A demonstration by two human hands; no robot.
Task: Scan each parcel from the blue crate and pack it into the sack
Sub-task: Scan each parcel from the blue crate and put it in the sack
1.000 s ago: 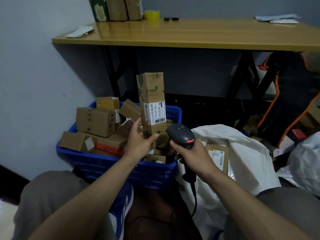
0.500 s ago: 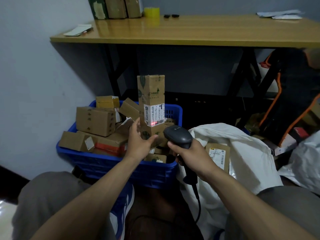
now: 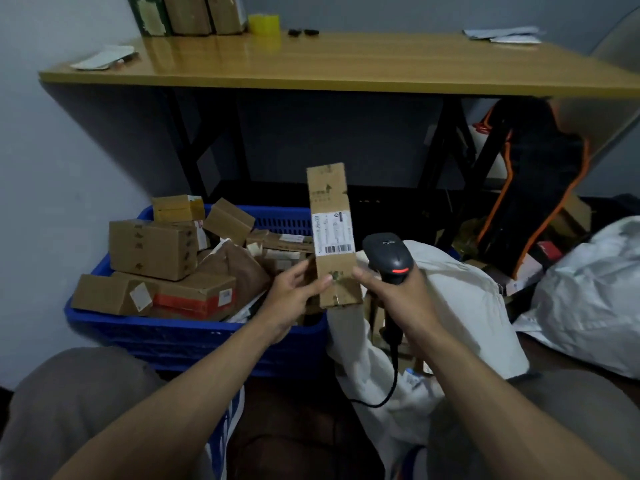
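Note:
My left hand (image 3: 292, 299) grips the lower end of a tall narrow cardboard parcel (image 3: 332, 216), held upright with its white barcode label facing me. The parcel hangs between the blue crate (image 3: 194, 336) and the white sack (image 3: 460, 306). My right hand (image 3: 394, 299) holds a black barcode scanner (image 3: 389, 258) by its handle, its thumb touching the parcel's right edge. The scanner's cable drops down over the sack. Several cardboard boxes lie piled in the crate. The sack's mouth is mostly hidden behind my right hand.
A wooden table (image 3: 346, 64) stands over the crate, with boxes, a yellow tape roll (image 3: 264, 24) and papers on top. A black and orange bag (image 3: 533, 188) leans under it at right. Another white bag (image 3: 588, 289) lies far right. My knees fill the bottom.
The parcel has moved right, from over the crate toward the sack, and sits lower. The red scan light on its label is gone. My right hand with the scanner now touches the parcel.

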